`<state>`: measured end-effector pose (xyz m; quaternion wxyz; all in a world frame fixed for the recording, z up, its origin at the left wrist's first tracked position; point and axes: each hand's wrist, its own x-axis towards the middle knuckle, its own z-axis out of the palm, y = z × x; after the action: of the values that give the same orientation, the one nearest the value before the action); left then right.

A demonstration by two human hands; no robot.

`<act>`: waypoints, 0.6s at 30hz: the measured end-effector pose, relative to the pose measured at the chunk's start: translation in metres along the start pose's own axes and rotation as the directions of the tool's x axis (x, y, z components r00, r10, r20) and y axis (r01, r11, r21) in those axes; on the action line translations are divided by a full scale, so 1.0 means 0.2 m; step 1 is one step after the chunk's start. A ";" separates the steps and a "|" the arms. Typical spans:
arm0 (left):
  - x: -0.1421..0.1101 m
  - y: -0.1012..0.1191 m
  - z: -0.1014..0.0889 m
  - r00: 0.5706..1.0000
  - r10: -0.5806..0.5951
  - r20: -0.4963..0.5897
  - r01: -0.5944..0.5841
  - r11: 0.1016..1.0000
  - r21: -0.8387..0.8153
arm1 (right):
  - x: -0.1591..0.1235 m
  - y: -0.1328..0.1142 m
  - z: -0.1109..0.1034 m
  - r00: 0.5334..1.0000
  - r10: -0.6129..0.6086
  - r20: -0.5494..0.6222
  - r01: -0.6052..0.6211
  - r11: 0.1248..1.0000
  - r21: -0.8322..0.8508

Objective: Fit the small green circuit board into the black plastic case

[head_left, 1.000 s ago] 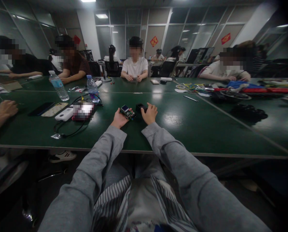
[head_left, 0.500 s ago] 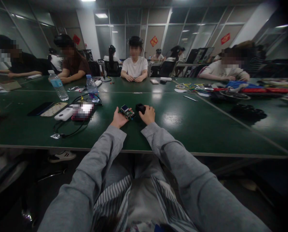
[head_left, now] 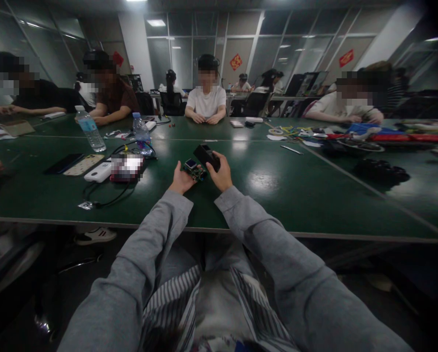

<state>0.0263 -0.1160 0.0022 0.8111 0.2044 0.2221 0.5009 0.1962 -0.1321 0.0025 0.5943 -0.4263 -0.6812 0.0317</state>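
Resting in my left hand [head_left: 181,181] is a green circuit board [head_left: 194,170] with a small screen on its top; my thumb is up beside its left edge. My right hand [head_left: 222,174] grips a black box-shaped case [head_left: 206,155] by its right end, thumb on the near side. The case is tilted, its far left end raised, just above and to the right of the board. Whether case and board touch I cannot tell. Both hands are over the green table [head_left: 263,205], close to its front edge.
Left of my hands lie a white device [head_left: 98,171], phones [head_left: 83,165] and a looped black cable [head_left: 114,199]. Two water bottles [head_left: 90,129] stand behind them. To the right are a pen [head_left: 291,149], a black object [head_left: 382,170] and coloured bundles [head_left: 373,131]. Several people sit around.
My right hand has lifted and tilted the black case, so more of its length shows and it points up and left. My left hand holds the circuit board in nearly the same place.
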 end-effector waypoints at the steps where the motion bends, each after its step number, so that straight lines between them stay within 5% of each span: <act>1: 0.00 0.00 0.00 1.000 0.003 -0.008 -0.003 1.000 0.008 | -0.01 -0.02 0.01 0.999 -0.020 0.027 0.020 1.000 0.019; 13: -0.01 0.00 0.03 0.997 0.004 -0.074 -0.001 0.999 0.034 | -0.06 -0.04 0.06 0.966 -0.061 0.250 0.048 0.997 0.058; 18: -0.03 0.00 0.06 0.998 0.020 -0.056 -0.016 0.997 0.070 | -0.07 0.00 0.07 0.913 -0.024 0.407 -0.011 0.996 0.085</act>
<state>0.0309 -0.1216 0.0137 0.7922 0.2202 0.2606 0.5060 0.1837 -0.1356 -0.0122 0.4570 -0.3823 -0.7896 0.1468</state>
